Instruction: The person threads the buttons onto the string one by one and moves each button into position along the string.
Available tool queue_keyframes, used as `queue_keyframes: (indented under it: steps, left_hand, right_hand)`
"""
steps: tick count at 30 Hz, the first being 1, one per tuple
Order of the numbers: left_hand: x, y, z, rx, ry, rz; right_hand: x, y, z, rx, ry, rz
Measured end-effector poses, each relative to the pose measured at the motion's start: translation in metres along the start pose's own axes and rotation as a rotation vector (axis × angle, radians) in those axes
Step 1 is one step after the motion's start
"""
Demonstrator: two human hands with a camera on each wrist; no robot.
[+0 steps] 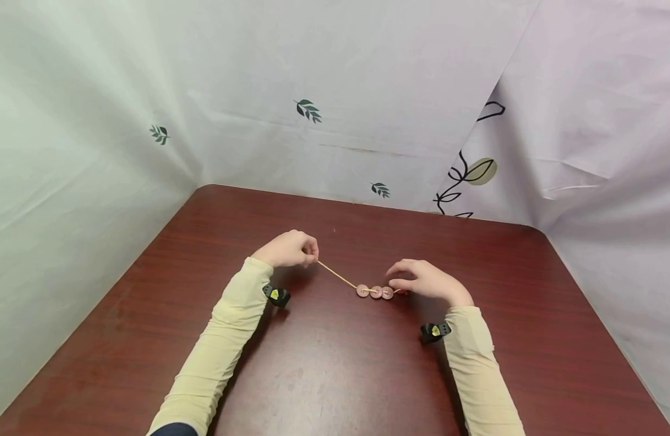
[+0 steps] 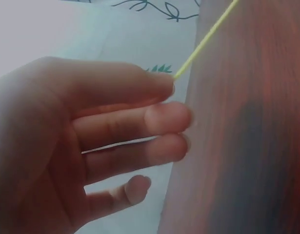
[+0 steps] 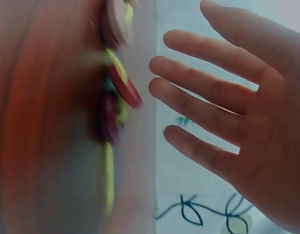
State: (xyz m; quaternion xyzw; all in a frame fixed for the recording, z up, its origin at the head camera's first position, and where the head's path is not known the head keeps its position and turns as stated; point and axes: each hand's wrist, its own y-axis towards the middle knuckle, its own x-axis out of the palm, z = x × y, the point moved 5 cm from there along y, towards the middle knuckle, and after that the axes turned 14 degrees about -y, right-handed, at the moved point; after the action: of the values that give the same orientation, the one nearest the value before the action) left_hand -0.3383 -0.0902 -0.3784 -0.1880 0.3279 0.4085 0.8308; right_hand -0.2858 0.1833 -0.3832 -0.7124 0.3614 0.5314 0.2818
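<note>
My left hand (image 1: 290, 249) pinches the end of a thin yellow cord (image 1: 337, 275) between thumb and forefinger, a little above the table. From there the cord slopes down to the right, through a row of round pinkish-brown buttons (image 1: 376, 292) on the table. In the left wrist view the cord (image 2: 206, 43) runs taut from the fingertips. My right hand (image 1: 428, 280) hovers over the right end of the row, its fingers spread and holding nothing. The right wrist view shows a tilted red button (image 3: 125, 88) close to these fingertips, and a loose cord tail.
The dark red-brown wooden table (image 1: 335, 375) has rounded far corners. Pale hanging cloth (image 1: 247, 91) with leaf prints surrounds its back and sides. Black wrist cameras (image 1: 277, 296) are strapped over both cream sleeves.
</note>
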Motion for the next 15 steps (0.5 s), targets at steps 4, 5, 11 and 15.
queue_keyframes:
  steps: [4,5,11,15]
  left_hand:
    - [0.004,0.004,-0.007,-0.046,-0.007,-0.001]
    - [0.006,0.005,-0.008,-0.060,-0.014,-0.004]
    - [0.020,0.004,-0.019,-0.143,-0.046,-0.057]
    - [0.021,-0.001,-0.026,-0.210,-0.044,-0.093]
  right_hand:
    - [-0.009,-0.009,0.010,0.050,0.006,0.023]
    - [-0.011,-0.011,0.012,0.057,0.002,0.030]
    - [-0.019,-0.022,0.017,0.093,-0.024,0.030]
    - [-0.023,-0.026,0.017,0.095,-0.052,0.045]
